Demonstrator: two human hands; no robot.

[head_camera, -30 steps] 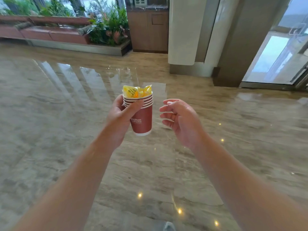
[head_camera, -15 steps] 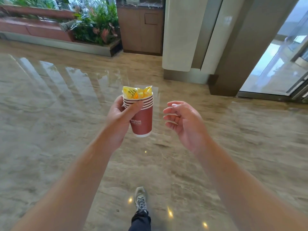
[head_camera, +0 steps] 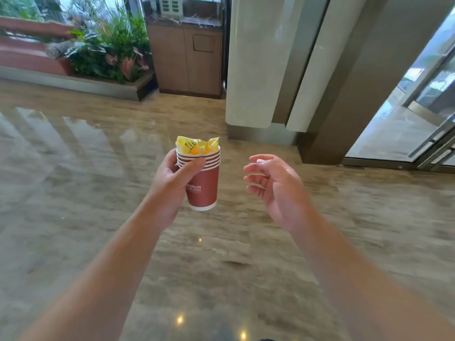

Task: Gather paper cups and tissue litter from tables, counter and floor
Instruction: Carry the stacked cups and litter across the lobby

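Observation:
A stack of several red paper cups (head_camera: 205,187) with white rims is held upright in my left hand (head_camera: 172,183), thumb across the rims. Crumpled yellow wrappers (head_camera: 197,145) stick out of the top cup. My right hand (head_camera: 275,188) hovers just right of the stack, apart from it, palm turned inward, fingers loosely curled and holding nothing. Both forearms reach out over a polished marble floor (head_camera: 98,193).
A wooden cabinet (head_camera: 187,60) stands ahead against the wall, with a planter of green and pink plants (head_camera: 108,52) to its left. A wide pillar (head_camera: 270,70) rises at centre right. Glass doors (head_camera: 418,107) are at the far right.
The view has advanced toward the cabinet and pillar, which look closer now. The foot seen half a second ago is out of sight. Both hands keep the same pose.

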